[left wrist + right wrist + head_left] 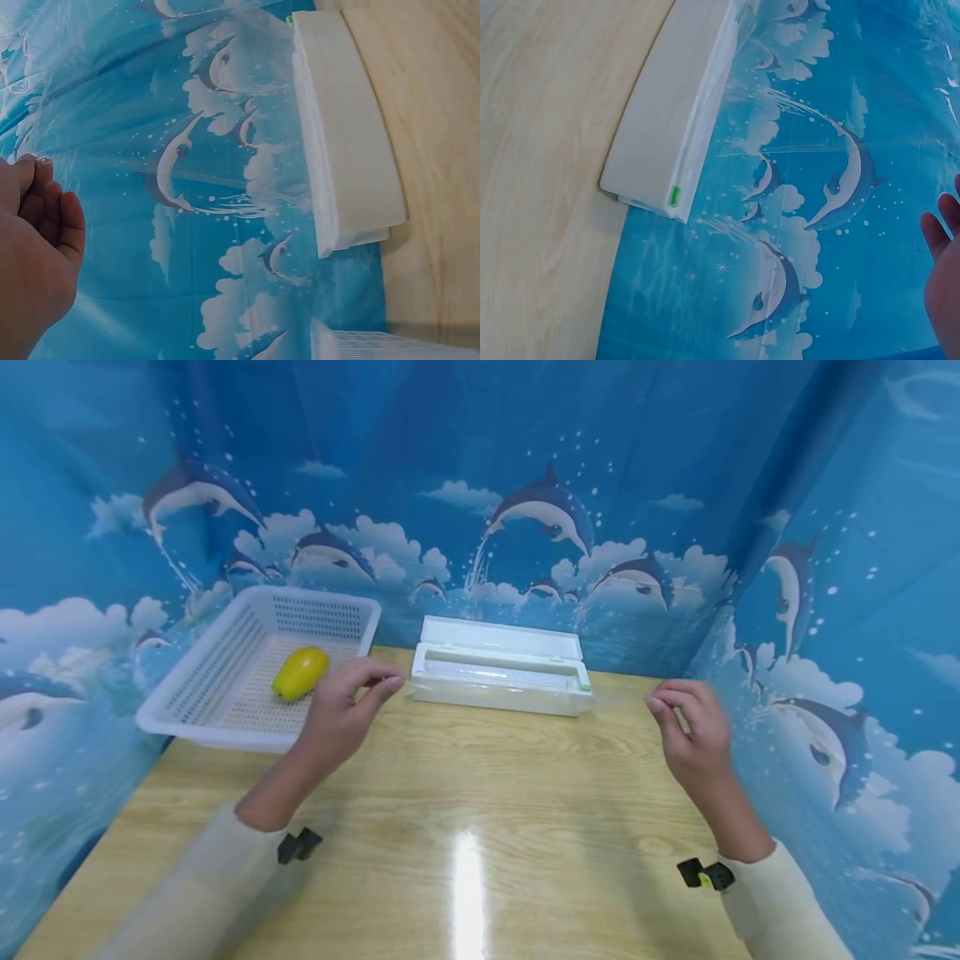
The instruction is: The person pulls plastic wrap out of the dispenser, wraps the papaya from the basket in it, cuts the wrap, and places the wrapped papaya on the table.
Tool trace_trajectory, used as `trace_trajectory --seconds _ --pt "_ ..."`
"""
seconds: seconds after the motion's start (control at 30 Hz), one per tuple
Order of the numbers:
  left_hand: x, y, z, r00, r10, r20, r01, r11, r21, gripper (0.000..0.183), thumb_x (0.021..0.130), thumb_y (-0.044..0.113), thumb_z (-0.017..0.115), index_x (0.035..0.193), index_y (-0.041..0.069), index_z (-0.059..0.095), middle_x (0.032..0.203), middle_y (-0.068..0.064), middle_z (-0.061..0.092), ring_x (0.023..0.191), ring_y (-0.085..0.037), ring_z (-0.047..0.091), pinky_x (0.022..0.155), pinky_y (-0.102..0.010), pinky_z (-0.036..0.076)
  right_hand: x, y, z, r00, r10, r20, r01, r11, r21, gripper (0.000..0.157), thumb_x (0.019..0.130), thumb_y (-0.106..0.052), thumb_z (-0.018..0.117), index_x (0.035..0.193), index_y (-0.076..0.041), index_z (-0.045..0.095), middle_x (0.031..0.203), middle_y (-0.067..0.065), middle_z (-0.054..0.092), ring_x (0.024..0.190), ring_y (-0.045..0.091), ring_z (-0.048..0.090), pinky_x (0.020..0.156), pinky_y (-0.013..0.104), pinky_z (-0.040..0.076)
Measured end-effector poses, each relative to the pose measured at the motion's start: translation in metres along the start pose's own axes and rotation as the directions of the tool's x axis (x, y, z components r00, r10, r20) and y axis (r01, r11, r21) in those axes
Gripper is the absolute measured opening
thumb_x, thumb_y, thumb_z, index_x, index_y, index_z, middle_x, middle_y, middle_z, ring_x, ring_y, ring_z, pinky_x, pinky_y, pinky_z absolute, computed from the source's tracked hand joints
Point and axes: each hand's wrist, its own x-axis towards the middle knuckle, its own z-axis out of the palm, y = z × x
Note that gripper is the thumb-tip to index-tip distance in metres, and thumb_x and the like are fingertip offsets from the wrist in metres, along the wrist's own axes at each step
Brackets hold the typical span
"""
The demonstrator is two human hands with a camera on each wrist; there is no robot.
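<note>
A sheet of clear cling film (217, 178) spans the space between my two hands and reaches to a white dispenser box (495, 697). My left hand (341, 710) pinches one end of the film between thumb and fingers, just left of the box in the head view. At the other side, my right hand (693, 739) pinches the opposite end, out to the right of the box. The dispenser's lid (501, 637) stands raised at the back, and a film roll shows inside. The film is so transparent that its edges are hard to follow.
On the left stands a white plastic basket (180, 728) with a yellow mango-like fruit (300, 674) inside. The wooden table (525, 810) runs up to a blue dolphin-print curtain (420, 435) behind and at both sides.
</note>
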Motion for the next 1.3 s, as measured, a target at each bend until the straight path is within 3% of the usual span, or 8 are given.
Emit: trace_trajectory --seconds 0.1,0.4,0.63,0.9,1.07,1.2,1.3 --pt "-0.012 -0.003 0.001 1.0 -0.009 0.008 0.009 1.0 -0.009 0.01 0.093 0.001 0.069 0.103 0.004 0.071 0.097 -0.004 0.07 0.089 -0.01 0.06 0.083 -0.011 0.05 -0.008 -0.002 -0.003 0.999 -0.028 0.046 0.027 1.0 0.014 0.049 0.102 -0.03 0.059 0.079 0.013 0.064 0.08 0.028 0.06 0.076 0.041 0.053 0.088 0.018 0.045" --pt "-0.045 -0.009 0.002 0.988 -0.119 0.096 0.115 0.992 0.041 0.01 0.098 0.013 0.066 0.106 0.01 0.07 0.1 0.003 0.069 0.09 -0.008 0.061 0.079 -0.014 0.053 -0.031 -0.014 -0.011 0.979 -0.087 0.185 0.076 0.995 0.066 0.047 0.104 -0.027 0.057 0.076 0.009 0.066 0.077 0.021 0.062 0.075 0.035 0.055 0.086 0.019 0.045" --pt "-0.059 -0.012 0.005 0.988 -0.116 0.102 0.112 0.993 0.039 0.008 0.095 0.009 0.068 0.103 0.01 0.071 0.099 0.002 0.069 0.091 -0.006 0.061 0.078 -0.013 0.053 -0.043 -0.026 -0.02 0.951 -0.16 0.265 0.143 0.986 0.08 0.043 0.105 -0.027 0.055 0.076 0.002 0.067 0.077 0.013 0.063 0.072 0.029 0.057 0.074 0.032 0.047" --pt "-0.072 -0.016 0.006 0.981 -0.153 0.119 0.144 0.987 0.077 0.009 0.094 0.009 0.07 0.103 0.012 0.071 0.098 0.006 0.069 0.092 -0.006 0.061 0.08 -0.013 0.052 -0.059 -0.033 -0.024 0.92 -0.155 0.36 0.119 0.986 0.12 0.036 0.105 -0.024 0.055 0.077 -0.004 0.067 0.078 0.006 0.062 0.072 0.02 0.056 0.066 0.028 0.047" --pt "-0.08 -0.021 0.01 0.982 -0.134 0.137 0.123 0.989 0.083 0.008 0.094 0.011 0.07 0.102 0.014 0.072 0.095 0.005 0.069 0.092 -0.006 0.06 0.08 -0.014 0.051 -0.073 -0.031 -0.024 0.909 -0.129 0.395 0.083 0.988 0.131 0.034 0.105 -0.024 0.055 0.079 -0.007 0.067 0.08 0.003 0.062 0.073 0.018 0.056 0.067 0.026 0.048" --pt "-0.087 -0.025 0.013 0.985 -0.105 0.136 0.096 0.993 0.068 0.011 0.091 0.006 0.072 0.1 0.013 0.072 0.092 0.007 0.069 0.088 -0.005 0.06 0.075 -0.015 0.051 -0.086 -0.029 -0.023 0.883 -0.102 0.458 0.065 0.993 0.098 0.031 0.106 -0.025 0.053 0.082 -0.011 0.067 0.083 -0.002 0.063 0.075 0.014 0.057 0.066 0.023 0.049" --pt "-0.092 -0.028 0.014 0.986 -0.089 0.138 0.083 0.995 0.049 0.014 0.088 0.001 0.073 0.098 0.011 0.072 0.089 0.008 0.068 0.083 -0.004 0.058 0.07 -0.016 0.052 -0.095 -0.029 -0.021 0.847 -0.078 0.526 0.059 0.997 0.053 0.03 0.106 -0.027 0.051 0.083 -0.016 0.067 0.086 -0.007 0.063 0.077 0.01 0.058 0.066 0.021 0.049"
